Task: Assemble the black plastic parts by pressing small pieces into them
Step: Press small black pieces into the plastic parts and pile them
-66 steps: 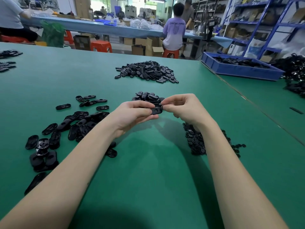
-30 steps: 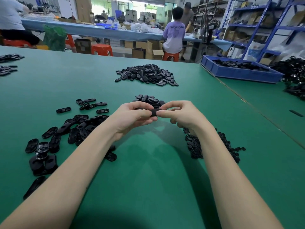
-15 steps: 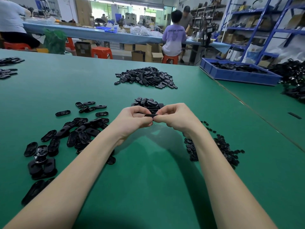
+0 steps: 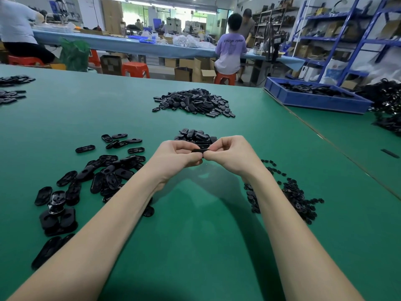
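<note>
A black plastic part (image 4: 200, 150) is held edge-on above the green desk (image 4: 195, 235), level and caught between both hands at the middle of the view. The left hand (image 4: 176, 156) pinches its left end, fingers curled over the top and thumb beneath; the right hand (image 4: 229, 153) pinches the right end the same way, and the two thumbs meet under the part. Each grip is thus narrow and closed on the part; whether a small piece sits in it cannot be told, since the fingers cover most of it. Just behind the hands lies a small heap of black parts (image 4: 195, 136). To the left, a loose spread of oval black shells (image 4: 108, 172) runs toward the near edge, some stacked, some apart. To the right, beside the right forearm, lies a pile of small round black pieces (image 4: 297, 196). Farther back on the desk is a larger mound of black parts (image 4: 193, 102), and at the far right a blue tray (image 4: 321, 101) holding more black parts. Beyond the desk, a person in a lilac shirt (image 4: 231, 53) sits on an orange stool at a long blue-topped bench
</note>
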A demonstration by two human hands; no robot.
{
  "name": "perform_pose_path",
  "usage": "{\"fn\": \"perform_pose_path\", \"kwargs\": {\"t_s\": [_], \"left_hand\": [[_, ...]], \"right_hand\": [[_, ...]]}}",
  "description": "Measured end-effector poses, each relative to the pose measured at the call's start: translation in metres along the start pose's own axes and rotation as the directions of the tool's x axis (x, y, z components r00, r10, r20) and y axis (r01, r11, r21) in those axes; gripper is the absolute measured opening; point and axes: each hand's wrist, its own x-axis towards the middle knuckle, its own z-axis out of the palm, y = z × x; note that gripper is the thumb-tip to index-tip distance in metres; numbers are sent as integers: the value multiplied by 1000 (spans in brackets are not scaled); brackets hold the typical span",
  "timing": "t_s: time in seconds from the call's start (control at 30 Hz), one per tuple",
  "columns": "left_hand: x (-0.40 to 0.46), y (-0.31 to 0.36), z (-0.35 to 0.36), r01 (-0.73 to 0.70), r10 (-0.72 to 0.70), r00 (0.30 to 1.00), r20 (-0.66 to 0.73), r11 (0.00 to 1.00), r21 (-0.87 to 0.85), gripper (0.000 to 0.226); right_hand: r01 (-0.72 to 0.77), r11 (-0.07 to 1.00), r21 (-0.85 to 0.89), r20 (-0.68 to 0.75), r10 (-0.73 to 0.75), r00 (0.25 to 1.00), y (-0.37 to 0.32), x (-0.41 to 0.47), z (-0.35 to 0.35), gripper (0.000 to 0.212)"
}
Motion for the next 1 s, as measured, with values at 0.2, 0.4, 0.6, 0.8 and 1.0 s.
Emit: {"fn": "perform_pose_path", "kwargs": {"t_s": [0.2,0.4,0.6,0.8,1.0], "left_hand": [[2,1,-2,15,-17,998,-57,1000,-27,13],[4,0,-12,58,-61,998,-31,994,-98,17],[14,-3,-34,103,-117,978,-172,991,-91,8],[17,-4,-55,110,-125,974,-188,990,-88,11],[16,-3,-57,116,-122,982,-145,992,-50,15]], "right_hand": [[84,995,-46,-36,-85,996,-1,1,5,12],[277,857,-434,-19,-316,949,-3,0,11,19],[85,804,-589,-180,-232,956,-2,21,23,20],[41,711,-702,-193,-245,950,-11,69,53,19],[35,695,-718,-167,-222,961,-17,88,63,26]]}}
